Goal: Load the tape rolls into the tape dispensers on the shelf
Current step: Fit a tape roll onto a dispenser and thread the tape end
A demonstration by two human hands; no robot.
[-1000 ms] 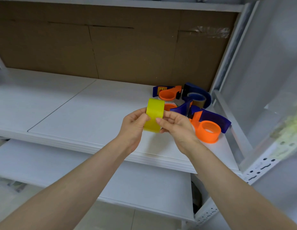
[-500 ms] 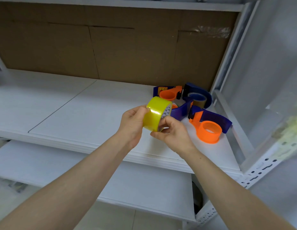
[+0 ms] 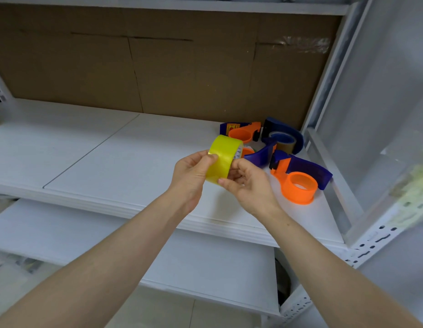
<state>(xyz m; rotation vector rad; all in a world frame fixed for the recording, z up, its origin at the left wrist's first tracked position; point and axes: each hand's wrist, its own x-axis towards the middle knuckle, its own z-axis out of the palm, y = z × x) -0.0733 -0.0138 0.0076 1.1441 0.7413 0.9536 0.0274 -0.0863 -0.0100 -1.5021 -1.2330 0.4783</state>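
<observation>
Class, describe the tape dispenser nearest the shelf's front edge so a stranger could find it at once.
Start at the white shelf and go to the dispenser cluster at its right end. The nearest dispenser lies apart: dark blue body, empty orange spool facing up.

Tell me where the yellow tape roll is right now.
In the head view, the yellow tape roll is held above the white shelf between the left hand and right hand, just left of the blue-and-orange tape dispensers.
</observation>
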